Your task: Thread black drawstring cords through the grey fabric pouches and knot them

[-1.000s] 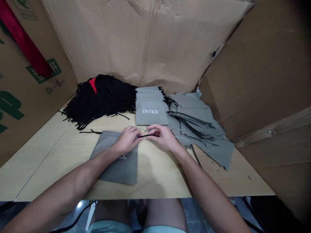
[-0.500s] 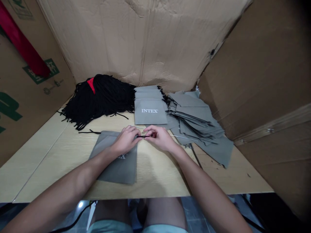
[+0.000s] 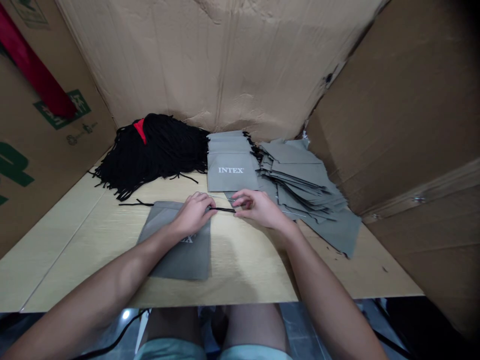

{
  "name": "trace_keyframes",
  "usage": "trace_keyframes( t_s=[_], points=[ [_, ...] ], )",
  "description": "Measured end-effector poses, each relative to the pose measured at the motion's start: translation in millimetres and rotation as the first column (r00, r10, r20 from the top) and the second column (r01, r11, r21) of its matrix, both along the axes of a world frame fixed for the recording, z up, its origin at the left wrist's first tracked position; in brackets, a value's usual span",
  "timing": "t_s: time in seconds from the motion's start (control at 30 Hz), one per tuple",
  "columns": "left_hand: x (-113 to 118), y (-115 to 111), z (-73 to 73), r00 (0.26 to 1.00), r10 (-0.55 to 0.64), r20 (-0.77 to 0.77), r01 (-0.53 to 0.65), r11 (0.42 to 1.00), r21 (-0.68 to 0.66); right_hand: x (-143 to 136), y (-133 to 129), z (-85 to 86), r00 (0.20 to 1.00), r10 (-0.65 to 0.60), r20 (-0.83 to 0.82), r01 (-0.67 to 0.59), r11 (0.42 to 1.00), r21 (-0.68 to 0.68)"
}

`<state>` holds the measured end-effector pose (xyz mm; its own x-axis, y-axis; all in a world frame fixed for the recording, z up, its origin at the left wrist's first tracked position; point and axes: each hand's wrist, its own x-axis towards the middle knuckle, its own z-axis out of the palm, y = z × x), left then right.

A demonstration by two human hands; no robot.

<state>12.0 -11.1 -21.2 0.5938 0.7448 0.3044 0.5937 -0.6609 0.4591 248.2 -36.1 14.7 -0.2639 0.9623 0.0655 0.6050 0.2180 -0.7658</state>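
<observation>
A grey drawstring bag (image 3: 180, 262) lies flat on the table, its white lettering partly covered by my left forearm. At its top right corner my left hand (image 3: 194, 214) is closed, pinching the bag's edge. Out of that corner runs a black cord (image 3: 224, 209), stretched to the right. My right hand (image 3: 258, 209) pinches the cord's other end between thumb and fingers. A thin metal wire (image 3: 290, 213) shows on the right behind this hand; whether the hand grips it is unclear. Another black cord end (image 3: 135, 203) sticks out from the bag's top left corner.
A heap of black cords (image 3: 157, 155) with a red tie lies at the back left. Beside it is a stack of grey INTEX bags (image 3: 232, 175), then a loose pile of grey bags (image 3: 318, 200). Cardboard walls (image 3: 225, 65) enclose the table (image 3: 240, 280).
My right hand has moved to the right, drawing a longer stretch of black cord out from the bag's corner. My left hand has stayed almost in place.
</observation>
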Motion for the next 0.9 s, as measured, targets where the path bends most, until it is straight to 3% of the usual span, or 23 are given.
trace_keyframes(
  t_s=[0.3,0.6,0.9],
  points=[
    [1.1,-1.4,1.2,1.000,-0.015,0.007,0.015,1.000,0.008,-13.7,-0.9,-8.5,0.999,0.015,-0.044,-0.012,0.998,0.063],
    [0.5,0.0,0.3,1.000,-0.008,0.012,0.008,1.000,0.000,5.6,-3.8,8.4,1.000,-0.022,0.015,0.022,1.000,0.016],
    [1.0,-1.3,0.4,1.000,-0.016,-0.021,0.017,1.000,0.026,9.5,-1.7,4.9,1.000,0.008,-0.001,-0.008,1.000,-0.018]
  ],
)
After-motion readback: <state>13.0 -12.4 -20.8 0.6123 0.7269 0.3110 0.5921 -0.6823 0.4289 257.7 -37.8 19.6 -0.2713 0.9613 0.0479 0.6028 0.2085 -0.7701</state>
